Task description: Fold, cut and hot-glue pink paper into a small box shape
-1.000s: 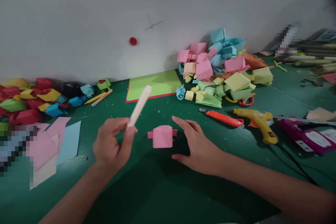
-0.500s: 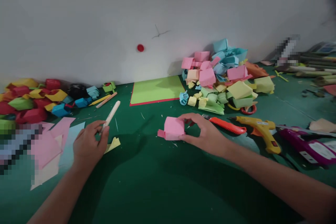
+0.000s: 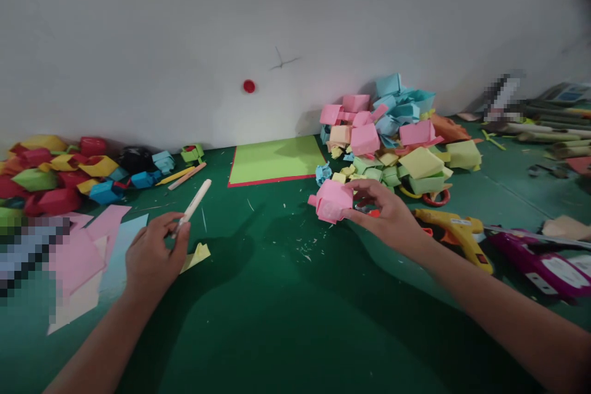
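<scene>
Between thumb and fingers, my left hand (image 3: 157, 255) grips a slim off-white stick (image 3: 196, 202) that slants up to the right; it looks like a rolled paper or wooden rod. A crumpled pale yellow paper (image 3: 198, 255) lies beside that hand. My right hand (image 3: 381, 212) pinches a pink folded paper box (image 3: 333, 200) by its right side, with a small tab jutting from the box's left. The box is in front of a heap of folded paper pieces (image 3: 418, 163). Under my right hand an orange cutter (image 3: 373, 213) is mostly hidden.
A lime sheet with a red border (image 3: 277, 160) lies by the wall. Colourful folded papers (image 3: 60, 200) and flat pink sheets (image 3: 80, 258) are at left. A yellow glue gun (image 3: 455, 234), red-handled scissors (image 3: 436, 197) and a purple tool (image 3: 538, 261) lie at right.
My right hand has lifted the pink paper box and carried it right and away from me, tilting it. White scraps show where it was. My left hand has barely moved.
</scene>
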A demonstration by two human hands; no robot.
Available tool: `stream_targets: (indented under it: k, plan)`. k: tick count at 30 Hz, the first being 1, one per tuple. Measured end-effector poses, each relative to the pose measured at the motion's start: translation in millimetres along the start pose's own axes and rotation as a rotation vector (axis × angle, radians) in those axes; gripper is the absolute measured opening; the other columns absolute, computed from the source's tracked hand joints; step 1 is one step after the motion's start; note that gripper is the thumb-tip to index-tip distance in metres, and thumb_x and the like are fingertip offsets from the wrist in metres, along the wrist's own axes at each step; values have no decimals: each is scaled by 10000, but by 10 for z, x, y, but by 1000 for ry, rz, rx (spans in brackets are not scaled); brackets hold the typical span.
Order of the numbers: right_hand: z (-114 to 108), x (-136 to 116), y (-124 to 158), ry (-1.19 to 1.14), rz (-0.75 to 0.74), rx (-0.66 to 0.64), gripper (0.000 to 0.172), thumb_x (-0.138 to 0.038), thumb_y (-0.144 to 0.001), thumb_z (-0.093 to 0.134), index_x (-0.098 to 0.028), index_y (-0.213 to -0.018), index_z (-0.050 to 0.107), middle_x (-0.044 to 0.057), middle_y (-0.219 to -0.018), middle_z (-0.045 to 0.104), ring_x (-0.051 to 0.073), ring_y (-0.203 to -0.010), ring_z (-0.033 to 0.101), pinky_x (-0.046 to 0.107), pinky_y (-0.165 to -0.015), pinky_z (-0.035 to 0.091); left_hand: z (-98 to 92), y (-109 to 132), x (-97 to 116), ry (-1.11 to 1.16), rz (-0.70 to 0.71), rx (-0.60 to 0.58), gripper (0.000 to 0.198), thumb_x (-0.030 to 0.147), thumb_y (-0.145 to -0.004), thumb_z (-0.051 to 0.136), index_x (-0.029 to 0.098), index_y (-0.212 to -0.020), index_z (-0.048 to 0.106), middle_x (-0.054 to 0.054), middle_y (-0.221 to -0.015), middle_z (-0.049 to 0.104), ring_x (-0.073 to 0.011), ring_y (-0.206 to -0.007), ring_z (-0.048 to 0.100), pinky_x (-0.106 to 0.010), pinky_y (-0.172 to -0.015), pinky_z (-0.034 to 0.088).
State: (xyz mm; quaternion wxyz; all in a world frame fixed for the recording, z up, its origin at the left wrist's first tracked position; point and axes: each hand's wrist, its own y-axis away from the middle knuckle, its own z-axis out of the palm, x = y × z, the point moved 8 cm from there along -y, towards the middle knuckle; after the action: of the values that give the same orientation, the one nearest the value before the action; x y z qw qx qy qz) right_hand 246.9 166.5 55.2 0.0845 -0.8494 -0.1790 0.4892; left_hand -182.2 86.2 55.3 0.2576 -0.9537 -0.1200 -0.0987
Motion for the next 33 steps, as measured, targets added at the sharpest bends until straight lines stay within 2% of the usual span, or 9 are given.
stream_targets:
  k: [5, 8, 11, 15, 19, 23, 27, 30, 33]
  plan:
    - [139, 43, -43, 158, -130, -36, 462, -454, -873, 702, -253, -1268, 572, 115, -1274, 642, 294, -1103, 627, 505, -957, 535, 5, 10, 16, 5, -12, -31, 348, 402, -950, 500, 168, -1187, 601, -64, -929, 695, -255, -936, 656, -312, -833, 455]
    - [135, 73, -109, 162, -164, -28, 454, -469, -879, 692, -253, -1259, 568, 117, -1270, 645, 299, -1083, 636, 523, -948, 536, 2, 13, 20, 4, -7, -19, 349, 399, -947, 502, 166, -1185, 608, -68, -943, 691, -256, -942, 657, -311, -837, 454]
    - [108, 60, -127, 113, -136, -20, 446, -459, -875, 697, -258, -1249, 559, 103, -1249, 652, 288, -1056, 651, 510, -917, 556, 3, 11, 36, -7, 14, -11, 331, 398, -941, 512, 180, -1174, 602, -60, -925, 695, -254, -948, 655, -303, -833, 453]
    - [83, -78, -28, 80, -172, 20, 405, -445, -897, 679, -265, -1239, 558, 91, -1208, 672, 269, -1048, 670, 470, -916, 567, -38, 3, 25, -82, 20, 28, 332, 415, -962, 502, 189, -1191, 583, -11, -816, 701, -216, -781, 655, -322, -903, 438]
    - [208, -163, 89, 265, -274, -23, 411, -414, -902, 676, -262, -1263, 553, 114, -1239, 681, 309, -1113, 660, 499, -945, 548, -57, -3, 4, -198, 43, 43, 360, 448, -991, 482, 202, -1236, 576, 21, -788, 708, -189, -694, 637, -319, -917, 423]
    - [313, -147, 140, 360, -346, -55, 395, -362, -910, 655, -254, -1272, 538, 130, -1245, 679, 337, -1150, 641, 540, -958, 530, -18, -16, 11, -257, 8, -29, 366, 424, -972, 503, 200, -1251, 576, 3, -830, 737, -215, -718, 640, -303, -803, 424]
    - [309, -145, 153, 330, -357, -38, 399, -364, -913, 660, -251, -1274, 535, 138, -1254, 671, 337, -1174, 632, 535, -970, 524, 22, -18, 85, -317, -7, -143, 445, 469, -967, 491, 160, -1282, 555, -8, -774, 698, -233, -680, 631, -337, -792, 418]
    - [252, -102, 121, 243, -272, -7, 400, -390, -905, 674, -254, -1259, 548, 123, -1250, 671, 311, -1117, 657, 494, -940, 545, -34, -15, 165, -383, 47, -81, 490, 498, -967, 481, 128, -1277, 566, -101, -976, 713, -306, -869, 679, -393, -843, 430]
    - [178, -19, 65, 133, -151, 36, 383, -399, -893, 690, -258, -1230, 575, 98, -1232, 678, 270, -1039, 676, 451, -912, 557, -23, 12, 330, -357, 196, -44, 449, 455, -965, 488, 123, -1249, 592, -180, -1216, 658, -365, -1059, 653, -443, -898, 448]
